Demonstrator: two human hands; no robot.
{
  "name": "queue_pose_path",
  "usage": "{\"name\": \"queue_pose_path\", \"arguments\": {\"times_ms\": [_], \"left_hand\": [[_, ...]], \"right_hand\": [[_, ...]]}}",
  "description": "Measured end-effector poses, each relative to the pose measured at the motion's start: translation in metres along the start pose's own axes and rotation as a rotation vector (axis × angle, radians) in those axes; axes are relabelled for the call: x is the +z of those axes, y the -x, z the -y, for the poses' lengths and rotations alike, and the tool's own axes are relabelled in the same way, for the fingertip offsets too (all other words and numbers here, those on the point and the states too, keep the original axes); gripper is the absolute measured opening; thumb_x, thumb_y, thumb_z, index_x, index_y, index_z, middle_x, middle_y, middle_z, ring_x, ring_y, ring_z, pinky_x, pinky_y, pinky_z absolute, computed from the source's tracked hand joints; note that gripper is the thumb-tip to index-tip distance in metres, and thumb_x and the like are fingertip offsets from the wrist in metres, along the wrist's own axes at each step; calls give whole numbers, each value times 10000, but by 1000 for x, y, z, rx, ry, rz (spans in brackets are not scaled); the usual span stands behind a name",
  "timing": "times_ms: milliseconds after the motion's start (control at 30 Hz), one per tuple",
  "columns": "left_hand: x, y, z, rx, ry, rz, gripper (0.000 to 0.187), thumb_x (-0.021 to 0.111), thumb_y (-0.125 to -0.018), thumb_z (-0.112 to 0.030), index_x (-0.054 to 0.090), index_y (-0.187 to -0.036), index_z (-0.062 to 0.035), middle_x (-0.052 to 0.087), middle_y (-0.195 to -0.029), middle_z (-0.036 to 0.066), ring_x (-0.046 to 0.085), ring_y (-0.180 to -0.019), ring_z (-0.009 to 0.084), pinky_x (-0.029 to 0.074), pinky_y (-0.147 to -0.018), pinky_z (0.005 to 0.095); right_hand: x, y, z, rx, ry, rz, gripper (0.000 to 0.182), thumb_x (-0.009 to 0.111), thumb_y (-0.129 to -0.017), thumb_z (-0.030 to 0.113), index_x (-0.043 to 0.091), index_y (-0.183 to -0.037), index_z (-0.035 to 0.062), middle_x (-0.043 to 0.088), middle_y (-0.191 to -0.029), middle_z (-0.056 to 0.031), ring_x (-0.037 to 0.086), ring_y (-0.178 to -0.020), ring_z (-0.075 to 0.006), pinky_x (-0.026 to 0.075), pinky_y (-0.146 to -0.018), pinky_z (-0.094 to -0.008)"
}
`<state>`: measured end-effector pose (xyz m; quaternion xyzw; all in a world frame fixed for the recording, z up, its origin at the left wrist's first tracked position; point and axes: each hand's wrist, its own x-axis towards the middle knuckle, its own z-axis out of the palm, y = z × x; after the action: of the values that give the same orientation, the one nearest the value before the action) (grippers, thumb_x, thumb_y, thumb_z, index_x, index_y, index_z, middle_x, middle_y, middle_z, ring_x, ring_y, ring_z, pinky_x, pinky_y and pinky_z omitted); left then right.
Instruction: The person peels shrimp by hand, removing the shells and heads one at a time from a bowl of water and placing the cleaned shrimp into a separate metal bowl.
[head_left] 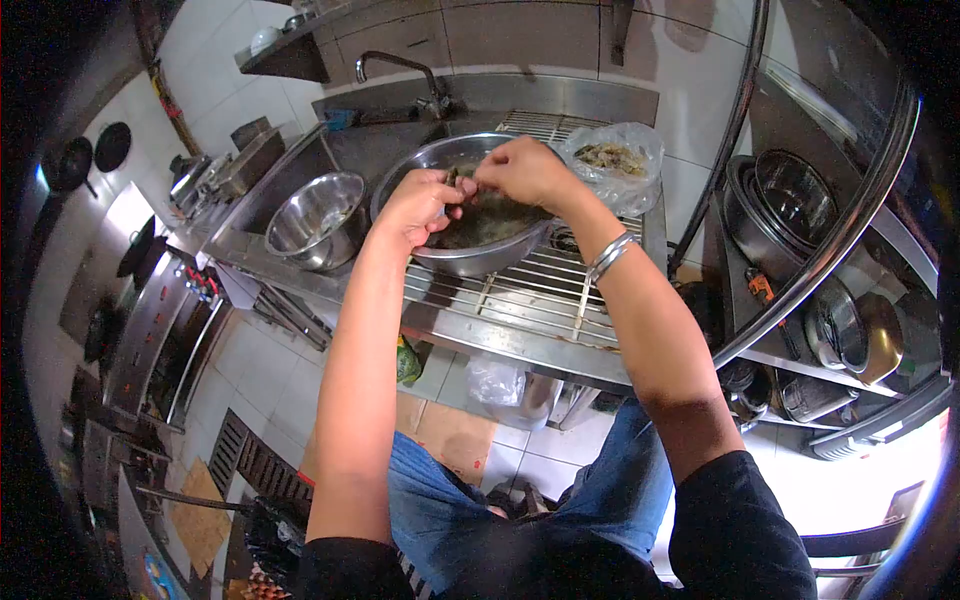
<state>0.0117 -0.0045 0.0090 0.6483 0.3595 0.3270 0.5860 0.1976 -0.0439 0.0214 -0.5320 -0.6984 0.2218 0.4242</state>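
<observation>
A large steel bowl [475, 262] with murky water and dark contents sits on a metal rack [500, 300] beside the sink. Over its left part, my left hand [425, 205] is closed on a small dark piece that I cannot make out clearly. My right hand [525, 172] meets it above the bowl, fingers pinched together; what they grip is too small to name. Right of the bowl lies a clear plastic bag [625, 165] with brownish pieces inside. A smaller steel bowl [315, 215] stands on the left.
Behind the large bowl rises a faucet [410, 75] over the sink. On the right, a shelf rack with a curved metal rail [860, 240] holds stacked pots [795, 205]. Metal containers [250, 165] stand at the left. Cardboard [455, 440] lies on the floor below.
</observation>
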Motion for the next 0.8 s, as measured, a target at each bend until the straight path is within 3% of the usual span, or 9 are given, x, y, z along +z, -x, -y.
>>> {"name": "queue_pose_path", "arguments": {"times_ms": [133,233,400,467,500,567,600,733,800], "left_hand": [[-7,-2,-1,81,183,143,69,605,-839,-51,615,-905,-36,617,-847,49,506,-597,70,273,-363,168],[-9,-2,3,78,235,104,88,603,-869,-100,596,-934,-41,619,-862,61,510,-600,73,281,-348,163],[-8,-5,0,-17,374,-122,103,560,-881,-133,567,-947,-54,611,-822,72,518,-578,110,271,-333,189],[-11,-8,5,0,419,-220,99,562,-872,-142,563,-930,-62,605,-797,69,508,-554,111,263,-329,197],[-13,-10,3,19,451,-312,97,563,-862,-152,558,-912,-69,599,-772,66,497,-530,112,256,-325,205],[-11,-7,1,49,482,-359,118,586,-844,-192,545,-869,-83,563,-702,40,474,-490,111,247,-327,212],[-10,-5,-1,51,513,-365,134,604,-839,-203,540,-853,-86,543,-684,29,470,-487,112,246,-328,212],[-11,-6,1,32,520,-411,209,682,-814,-260,548,-829,-99,493,-657,2,446,-496,108,251,-358,224],[-10,-8,1,26,487,-434,222,696,-809,-273,557,-826,-101,494,-662,1,442,-506,112,276,-382,241]], "right_hand": [[-3,-5,1,145,-387,70,162,590,-845,155,656,-756,38,587,-686,7,490,-601,-65,377,-504,-202],[-16,-5,-1,107,-499,-25,184,633,-801,174,680,-775,-2,610,-684,-29,524,-609,-101,420,-561,-244],[-74,-14,-27,-127,172,-908,241,646,-803,239,690,-872,12,702,-833,-129,672,-794,-245,502,-716,-350],[-101,-24,-69,18,586,-726,283,651,-806,274,687,-928,21,673,-1021,-176,647,-939,-293,498,-798,-361],[-97,-22,-80,5,590,-727,283,651,-806,274,687,-928,21,673,-1021,-176,647,-939,-293,498,-798,-361],[-83,-9,-90,193,1075,-592,323,659,-811,314,677,-962,29,575,-1214,-209,585,-1063,-329,476,-860,-377],[-83,-9,-70,260,1063,-495,378,686,-796,350,662,-996,30,458,-1350,-212,529,-1146,-324,455,-895,-357],[-80,-10,-18,-94,778,-400,406,703,-781,398,687,-983,46,586,-1205,-191,600,-1020,-301,484,-819,-364],[-68,6,43,-30,597,180,312,752,-749,345,722,-868,57,679,-978,-152,636,-902,-239,497,-773,-340]]}}
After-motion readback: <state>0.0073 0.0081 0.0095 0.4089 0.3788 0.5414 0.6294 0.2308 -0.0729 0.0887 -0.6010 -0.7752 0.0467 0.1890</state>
